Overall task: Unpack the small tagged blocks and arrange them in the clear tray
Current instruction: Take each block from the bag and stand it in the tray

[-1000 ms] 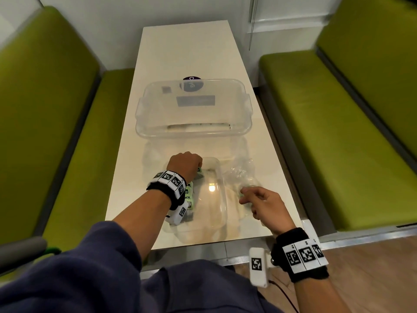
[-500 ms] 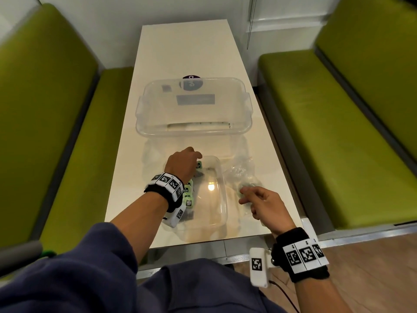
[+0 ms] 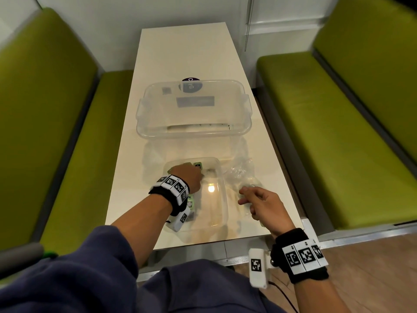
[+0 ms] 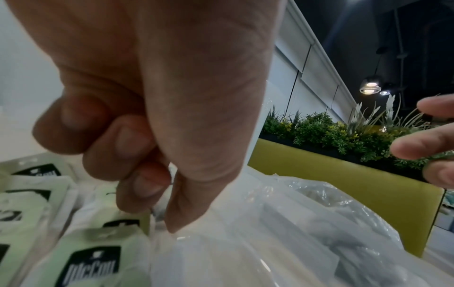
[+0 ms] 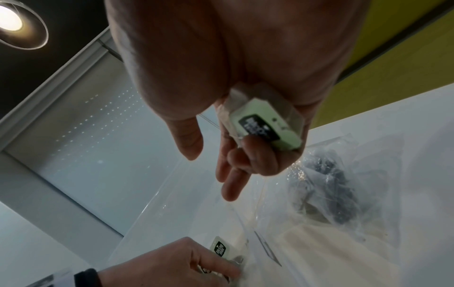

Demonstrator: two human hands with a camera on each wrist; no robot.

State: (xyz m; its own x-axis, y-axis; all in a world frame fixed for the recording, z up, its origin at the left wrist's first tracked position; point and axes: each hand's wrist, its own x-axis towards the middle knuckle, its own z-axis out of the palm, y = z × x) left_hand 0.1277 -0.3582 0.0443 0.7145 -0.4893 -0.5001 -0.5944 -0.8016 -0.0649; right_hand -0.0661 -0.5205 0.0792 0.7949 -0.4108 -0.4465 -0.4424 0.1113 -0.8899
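Observation:
A small clear tray (image 3: 223, 199) lies near the table's front edge. Several pale green tagged blocks (image 4: 93, 258) stand in a row along its left side. My left hand (image 3: 199, 175) is inside the tray at its far end. Its curled fingers and thumb pinch the top of a green block (image 4: 123, 220), seen in the head view as the far block (image 3: 198, 165). My right hand (image 3: 248, 199) hovers right of the tray. Its last two fingers curl around another green block (image 5: 265, 126) against the palm, while thumb and forefinger stay loose.
A crumpled clear plastic bag (image 3: 242, 175) lies right of the tray, under my right hand. A large clear bin (image 3: 194, 132) stands behind the tray, mid-table. Green benches (image 3: 338, 143) flank the narrow white table (image 3: 180, 53).
My left hand has slid forward along the tray's left side to its far end, uncovering the blocks behind it. The right hand has barely moved.

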